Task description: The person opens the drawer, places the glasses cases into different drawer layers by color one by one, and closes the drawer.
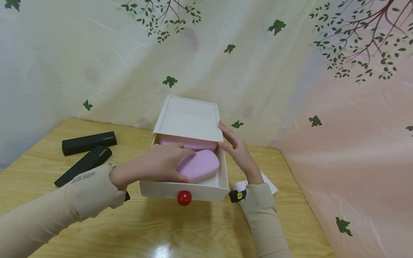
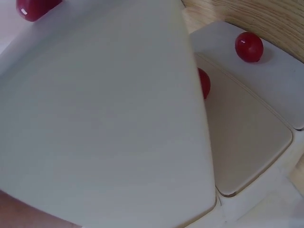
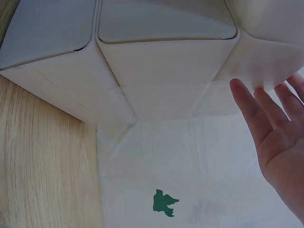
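Observation:
The white drawer box (image 1: 190, 120) is a stack of drawers, with its top drawer (image 1: 206, 192) pulled out by a red round knob (image 1: 184, 197). Inside lie a rounded pink case (image 1: 200, 165) and a second pink case (image 1: 193, 142), partly under the box top. My left hand (image 1: 161, 161) reaches into the drawer, thumb and fingers around the near case's left end. My right hand (image 1: 238, 150) rests its fingertips against the box's right side, fingers mostly straight; the right wrist view shows the same right hand (image 3: 280, 137) at the box's side wall.
On the left of the wooden table (image 1: 106, 229) lie two black oblong cases (image 1: 89, 142). Something white and flat (image 1: 269, 184) lies beside my right wrist. Lower drawers with red knobs (image 2: 249, 47) show in the left wrist view. A patterned curtain (image 1: 135, 71) hangs behind.

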A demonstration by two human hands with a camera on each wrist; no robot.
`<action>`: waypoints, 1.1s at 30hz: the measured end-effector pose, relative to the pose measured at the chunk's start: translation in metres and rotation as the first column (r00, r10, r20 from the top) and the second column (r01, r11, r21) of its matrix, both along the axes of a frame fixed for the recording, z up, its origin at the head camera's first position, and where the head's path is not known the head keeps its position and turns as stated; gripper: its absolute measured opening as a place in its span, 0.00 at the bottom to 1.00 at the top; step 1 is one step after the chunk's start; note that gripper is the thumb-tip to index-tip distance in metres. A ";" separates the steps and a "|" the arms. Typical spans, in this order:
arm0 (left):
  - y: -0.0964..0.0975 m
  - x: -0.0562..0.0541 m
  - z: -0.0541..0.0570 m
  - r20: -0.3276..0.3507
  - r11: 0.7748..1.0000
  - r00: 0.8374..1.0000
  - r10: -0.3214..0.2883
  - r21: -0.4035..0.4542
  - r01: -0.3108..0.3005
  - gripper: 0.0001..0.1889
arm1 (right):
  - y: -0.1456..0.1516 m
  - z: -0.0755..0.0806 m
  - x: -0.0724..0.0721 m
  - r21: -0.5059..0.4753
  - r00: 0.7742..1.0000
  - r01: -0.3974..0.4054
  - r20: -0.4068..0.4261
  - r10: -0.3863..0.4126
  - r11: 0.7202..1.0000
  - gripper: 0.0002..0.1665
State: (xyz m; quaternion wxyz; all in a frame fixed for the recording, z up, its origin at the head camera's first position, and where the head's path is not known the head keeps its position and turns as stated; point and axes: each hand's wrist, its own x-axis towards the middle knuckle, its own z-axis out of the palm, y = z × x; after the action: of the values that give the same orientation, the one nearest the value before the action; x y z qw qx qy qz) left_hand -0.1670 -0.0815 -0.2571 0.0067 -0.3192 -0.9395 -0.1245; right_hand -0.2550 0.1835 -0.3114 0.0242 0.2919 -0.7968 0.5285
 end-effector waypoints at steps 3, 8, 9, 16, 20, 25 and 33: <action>-0.004 -0.001 0.002 0.044 0.998 0.999 -0.017 0.054 0.014 0.39 | 0.000 0.001 0.000 0.003 1.000 0.001 0.000 -0.001 1.000 0.35; -0.012 0.000 0.011 0.085 0.985 0.996 -0.035 0.169 0.020 0.38 | -0.001 0.000 0.001 0.002 1.000 0.004 -0.006 -0.004 1.000 0.34; -0.014 0.002 0.012 0.086 0.982 0.996 -0.036 0.188 0.020 0.37 | -0.001 0.000 0.001 0.001 1.000 0.004 -0.009 -0.004 1.000 0.34; -0.021 0.021 0.024 0.079 0.946 0.995 -0.053 0.324 0.025 0.33 | 0.000 0.000 0.001 0.006 1.000 0.002 -0.024 -0.002 1.000 0.36; -0.024 0.034 0.027 0.091 0.909 0.993 -0.075 0.416 0.031 0.30 | 0.000 0.000 0.000 0.003 1.000 -0.002 -0.021 0.002 1.000 0.37; -0.024 0.046 0.022 0.092 0.838 0.991 -0.095 0.545 0.030 0.23 | 0.000 0.001 0.000 0.005 1.000 0.001 -0.019 -0.001 1.000 0.37; -0.019 0.061 0.006 0.098 0.763 0.993 -0.064 0.646 -0.015 0.17 | -0.001 0.000 0.000 -0.001 1.000 -0.001 -0.025 0.001 1.000 0.36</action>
State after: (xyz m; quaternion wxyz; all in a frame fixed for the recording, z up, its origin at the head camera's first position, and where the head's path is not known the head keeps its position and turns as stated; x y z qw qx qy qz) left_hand -0.1060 -0.1003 -0.2515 0.0607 -0.3018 -0.8338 -0.4583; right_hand -0.2553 0.1824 -0.3115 0.0338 0.2990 -0.7960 0.5252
